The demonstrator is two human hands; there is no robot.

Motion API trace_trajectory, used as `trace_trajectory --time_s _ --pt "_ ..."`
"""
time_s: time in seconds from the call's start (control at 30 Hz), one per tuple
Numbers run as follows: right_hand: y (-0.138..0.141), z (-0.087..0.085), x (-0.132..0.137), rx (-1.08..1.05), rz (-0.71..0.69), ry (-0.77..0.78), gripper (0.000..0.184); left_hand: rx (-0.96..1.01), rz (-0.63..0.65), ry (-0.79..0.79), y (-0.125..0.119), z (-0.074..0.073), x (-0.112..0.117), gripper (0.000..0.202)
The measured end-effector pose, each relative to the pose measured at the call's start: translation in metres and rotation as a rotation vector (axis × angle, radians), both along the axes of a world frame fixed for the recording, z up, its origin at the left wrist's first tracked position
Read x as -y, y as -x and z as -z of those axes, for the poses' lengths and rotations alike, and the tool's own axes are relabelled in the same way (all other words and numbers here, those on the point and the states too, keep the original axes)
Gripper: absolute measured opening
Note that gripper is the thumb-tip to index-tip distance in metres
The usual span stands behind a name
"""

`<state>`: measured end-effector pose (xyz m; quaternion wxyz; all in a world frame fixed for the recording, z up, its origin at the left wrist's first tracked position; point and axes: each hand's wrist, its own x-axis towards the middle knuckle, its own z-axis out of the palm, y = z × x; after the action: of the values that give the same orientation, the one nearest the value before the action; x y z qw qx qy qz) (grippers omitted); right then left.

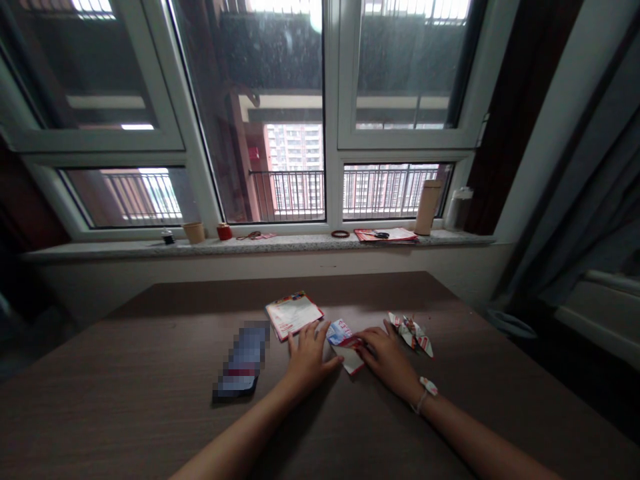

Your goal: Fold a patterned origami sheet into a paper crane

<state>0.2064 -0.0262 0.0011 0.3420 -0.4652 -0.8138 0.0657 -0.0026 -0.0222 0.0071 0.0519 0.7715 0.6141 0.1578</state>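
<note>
**A:** Entry one, the largest: the counter (150, 400), dark wood grain, set under the window.

**B:** We log it. The hands?

**A:** Left hand (307, 360): flat, fingers spread, thumb against the folded paper (345, 347). Right hand (387, 360): fingers laid together, thumb out, tips pressing the paper's right side. Neither pinches.

**B:** Handling note, our judgement only: we would keep one hand as the anchor and run the other's fingertips along the crease, with the edges matched.

**A:** Next, the printed sheets (294, 313), just beyond the left hand.

**B:** Then the folded paper itself: small, white with red and blue print, its upper corner lifting. It lies on the counter between the two hands.

**A:** Last, the paper figure (413, 332), just beyond the right hand, untouched.
</note>
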Motion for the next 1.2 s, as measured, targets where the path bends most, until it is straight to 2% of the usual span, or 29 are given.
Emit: trace_trajectory --time_s 0.13,0.33,0.37,0.43,0.53,0.7,0.87,1.0,1.2 --pt "0.0 0.003 -0.001 -0.001 0.064 -0.031 0.036 -0.001 -0.039 0.046 -0.001 -0.003 -0.001 0.086" --pt "-0.004 0.006 -0.005 0.003 0.187 -0.127 0.067 -0.006 -0.04 0.06 -0.001 -0.003 -0.002 0.092" --pt "-0.006 0.005 -0.005 0.019 0.186 -0.141 0.066 -0.007 -0.039 0.057 -0.001 -0.003 -0.002 0.092" --pt "-0.008 0.004 -0.006 0.083 0.143 -0.152 0.052 -0.006 -0.035 0.047 -0.001 -0.003 -0.001 0.089" --pt "-0.01 0.004 -0.007 0.179 0.043 -0.092 0.033 -0.003 -0.003 0.011 -0.001 -0.003 0.0 0.077" --pt "-0.008 0.0 -0.005 0.216 -0.028 0.006 0.029 0.006 0.093 -0.011 0.001 -0.001 0.001 0.047" --pt "-0.009 -0.009 0.001 0.131 -0.139 0.072 0.023 0.035 0.144 -0.051 0.003 0.002 0.001 0.028" --pt "-0.008 -0.009 0.003 0.079 -0.18 0.116 0.019 0.035 0.217 -0.085 0.003 0.005 0.0 0.029" --pt "-0.009 -0.006 0.003 0.048 -0.182 0.222 0.026 0.013 0.31 -0.009 0.006 0.006 -0.001 0.04"
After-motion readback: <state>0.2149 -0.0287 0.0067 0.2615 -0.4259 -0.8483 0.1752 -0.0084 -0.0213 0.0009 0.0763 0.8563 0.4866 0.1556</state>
